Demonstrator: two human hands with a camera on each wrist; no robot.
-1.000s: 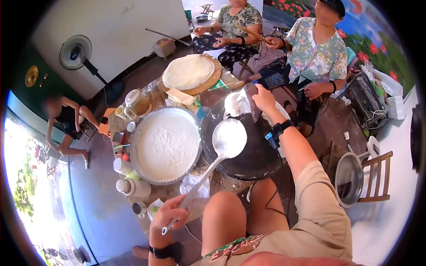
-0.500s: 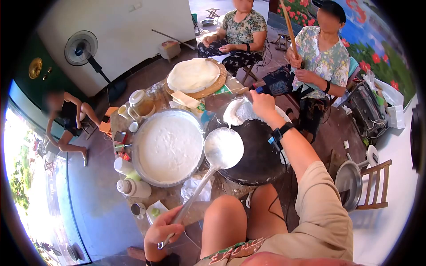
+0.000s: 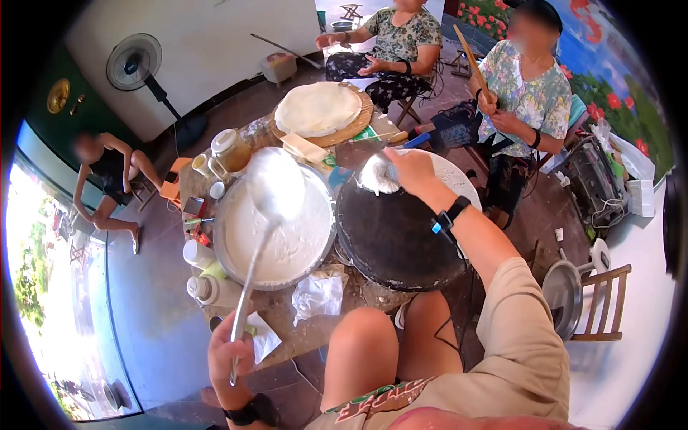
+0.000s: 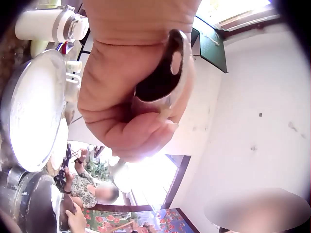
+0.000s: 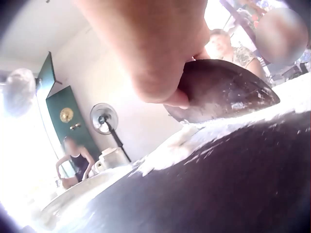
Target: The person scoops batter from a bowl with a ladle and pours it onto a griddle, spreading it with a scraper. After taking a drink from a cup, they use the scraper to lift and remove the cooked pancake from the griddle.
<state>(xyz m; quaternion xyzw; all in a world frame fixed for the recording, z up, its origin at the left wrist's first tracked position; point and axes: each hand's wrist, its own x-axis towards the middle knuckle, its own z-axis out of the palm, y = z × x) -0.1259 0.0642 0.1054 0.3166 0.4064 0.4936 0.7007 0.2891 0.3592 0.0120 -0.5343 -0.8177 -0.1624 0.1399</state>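
Note:
My left hand (image 3: 231, 352) grips the handle of a metal ladle (image 3: 276, 185), whose bowl hangs over a wide basin (image 3: 221, 259) of white batter (image 3: 287, 247). The left wrist view shows the fingers curled round the handle's hollow end. To the right of the basin lies a round black griddle (image 3: 401, 240). My right hand (image 3: 417, 173) is at its far edge and pinches a dark, curved scraper (image 5: 223, 92). The scraper's lower edge meets white batter on the griddle. Batter is heaped beside the hand and spread in a pale band (image 3: 459, 188) along the right rim.
Thin pancakes (image 3: 319, 109) lie stacked on a round woven mat behind the griddle. Jars, cups and a white flask (image 3: 208, 288) line the table's left side. Two people sit across the table, one holding a wooden stick (image 3: 471, 61). A crumpled white bag (image 3: 317, 295) lies in front.
The ladle has swung left, from over the griddle to above the basin. My right hand has shifted a little left along the griddle's far edge, and the batter band on the right has widened.

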